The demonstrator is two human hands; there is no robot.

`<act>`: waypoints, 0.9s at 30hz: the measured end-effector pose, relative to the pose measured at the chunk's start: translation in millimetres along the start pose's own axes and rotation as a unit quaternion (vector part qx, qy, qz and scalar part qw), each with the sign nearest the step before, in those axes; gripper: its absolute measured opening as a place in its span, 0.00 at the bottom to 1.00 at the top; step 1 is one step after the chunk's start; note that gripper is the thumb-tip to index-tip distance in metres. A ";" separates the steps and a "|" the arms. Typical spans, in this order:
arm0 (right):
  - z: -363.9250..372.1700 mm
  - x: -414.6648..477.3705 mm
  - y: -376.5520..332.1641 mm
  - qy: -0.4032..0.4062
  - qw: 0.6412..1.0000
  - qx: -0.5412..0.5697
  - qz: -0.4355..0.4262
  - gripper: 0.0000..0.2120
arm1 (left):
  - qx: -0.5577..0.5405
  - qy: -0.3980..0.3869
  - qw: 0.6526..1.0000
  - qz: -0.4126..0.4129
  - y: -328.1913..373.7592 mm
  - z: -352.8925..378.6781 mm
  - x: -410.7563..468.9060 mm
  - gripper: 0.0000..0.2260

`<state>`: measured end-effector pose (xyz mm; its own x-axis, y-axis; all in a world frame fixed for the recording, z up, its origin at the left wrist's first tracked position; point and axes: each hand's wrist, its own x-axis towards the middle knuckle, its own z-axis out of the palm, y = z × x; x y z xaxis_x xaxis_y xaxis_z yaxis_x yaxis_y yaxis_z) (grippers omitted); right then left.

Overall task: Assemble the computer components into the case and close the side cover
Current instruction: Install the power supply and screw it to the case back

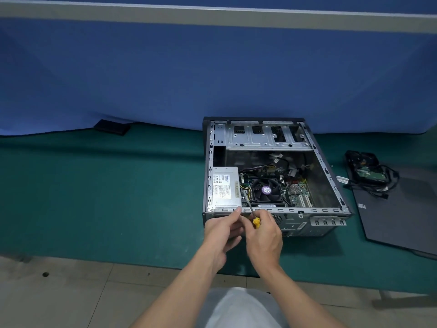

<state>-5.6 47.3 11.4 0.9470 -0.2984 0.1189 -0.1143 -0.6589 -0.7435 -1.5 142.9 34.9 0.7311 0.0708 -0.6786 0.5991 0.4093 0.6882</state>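
Right hand [262, 235] grips the yellow plastic handle of a screwdriver [251, 210], thin steel shaft slanting up-left into the open boxy grey metal case [326, 171], centre-right of frame on the green matte desk [94, 197]. Left hand [222, 230] curled at the case rim; I can't tell if it pinches anything.

Open grey case [295, 224] lies on its side; dark side cover [397, 221] flat beside it.

Green mat [94, 197]: case [267, 138] centre, side cover [402, 221] right, black box [112, 127] far left.
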 end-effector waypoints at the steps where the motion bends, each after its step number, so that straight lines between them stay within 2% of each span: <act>1: -1.5 -0.5 -1.4 0.000 1.000 -0.013 0.006 0.11 | -0.001 0.007 1.000 -0.004 0.7 0.9 0.6 0.13; 5: -8.1 0.0 -9.4 -0.027 0.998 -0.044 0.030 0.14 | 0.007 0.053 0.998 -0.015 5.9 5.8 3.6 0.11; 9: -20.9 -5.6 -13.3 -0.075 0.996 -0.009 0.048 0.13 | 0.027 0.062 0.998 -0.014 8.5 7.4 5.4 0.12; 13: -34.6 -29.5 -10.5 -0.167 0.982 0.062 0.059 0.06 | 0.031 0.056 0.998 -0.022 10.1 8.5 4.1 0.14; 16: -38.5 -42.8 -10.9 -0.229 0.968 0.061 0.077 0.08 | 0.022 0.049 0.998 -0.030 12.5 9.6 1.3 0.13; 27: -36.9 -50.5 -16.7 -0.225 0.961 0.086 0.139 0.12 | -0.015 0.043 0.998 -0.040 16.3 15.6 -1.9 0.13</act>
<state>-62.5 47.9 42.1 0.9254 -0.0916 -0.3678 -0.3668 -0.4619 -0.8076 11.9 135.2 51.4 0.6506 0.1140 -0.7508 0.6431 0.4431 0.6245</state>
